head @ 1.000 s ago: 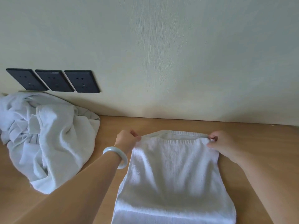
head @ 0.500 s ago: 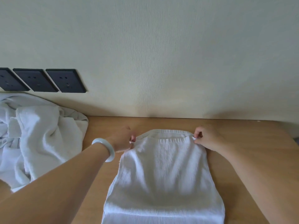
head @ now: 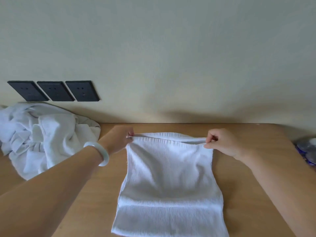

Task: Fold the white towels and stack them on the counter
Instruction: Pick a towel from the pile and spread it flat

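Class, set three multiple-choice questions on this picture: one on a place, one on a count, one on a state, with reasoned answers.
1. Where does the heap of unfolded towels lie on the counter?
A. Left of the flat towel
B. Right of it
C. On top of it

2. How many dark wall sockets are there?
A. One
B. Three
C. Five

3. What are the left hand and right hand doing?
A. Lying flat
B. Pinching the flat towel's far corners
C. Holding a cup

1 A: it lies at the left, below the sockets.
2 B: three plates side by side.
3 B: both hands pinch its corners.
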Available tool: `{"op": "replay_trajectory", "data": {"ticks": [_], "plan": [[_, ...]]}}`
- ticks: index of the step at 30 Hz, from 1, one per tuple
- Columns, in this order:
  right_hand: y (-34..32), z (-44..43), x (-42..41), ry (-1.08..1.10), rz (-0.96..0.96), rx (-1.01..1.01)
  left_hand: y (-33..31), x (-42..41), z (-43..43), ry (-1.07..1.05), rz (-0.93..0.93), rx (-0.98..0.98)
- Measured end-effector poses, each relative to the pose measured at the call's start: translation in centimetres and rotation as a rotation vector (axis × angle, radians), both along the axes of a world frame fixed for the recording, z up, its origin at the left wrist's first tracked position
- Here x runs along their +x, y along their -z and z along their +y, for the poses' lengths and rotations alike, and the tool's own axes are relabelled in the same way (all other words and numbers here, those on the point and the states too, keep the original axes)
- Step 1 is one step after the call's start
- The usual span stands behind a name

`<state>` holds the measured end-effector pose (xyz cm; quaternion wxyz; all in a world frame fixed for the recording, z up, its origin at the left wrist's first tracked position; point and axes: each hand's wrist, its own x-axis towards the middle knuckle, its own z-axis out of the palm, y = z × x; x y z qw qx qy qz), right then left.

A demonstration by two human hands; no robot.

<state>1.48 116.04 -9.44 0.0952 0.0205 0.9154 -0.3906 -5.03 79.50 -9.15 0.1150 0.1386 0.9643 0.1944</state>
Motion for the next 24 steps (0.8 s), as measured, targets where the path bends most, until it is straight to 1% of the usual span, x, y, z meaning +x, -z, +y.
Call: {"op": "replay_trajectory", "data": {"ticks": [3,7,9,11,13,15,18,21,24], "plan": [[-4.1,0.7,2.4,0.033,0.106,-0.050,-4.7,1.7,-1.0,-0.029,0.040,0.073],[-9.9,1.3,4.9,-0.026,0.192,-0.110,-12.1,4.2,-2.0,-0.046,0.140,0.151],[-12.6,1.2,5.8,-0.039,0.243,-0.173,-15.6,5.2,-2.3,-0.059,0.185,0.181],[-15.1,1.0,6.5,-0.001,0.304,-0.268,-18.6,6.1,-2.7,-0.085,0.222,0.224],[-17.2,0.8,7.0,0.057,0.398,-0.316,-21.0,6.7,-2.9,-0.117,0.262,0.291],[-18.6,0.6,7.0,0.107,0.525,-0.254,-22.8,7.2,-3.0,-0.139,0.315,0.320],[-20.0,0.1,6.5,0.135,0.676,-0.029,-24.4,7.2,-2.8,-0.149,0.388,0.296],[-21.3,-0.4,6.3,0.098,0.724,0.116,-24.9,7.2,-2.7,-0.148,0.408,0.250],[-22.6,-0.5,6.3,0.085,0.699,0.178,-25.2,7.3,-3.0,-0.170,0.414,0.286]]}}
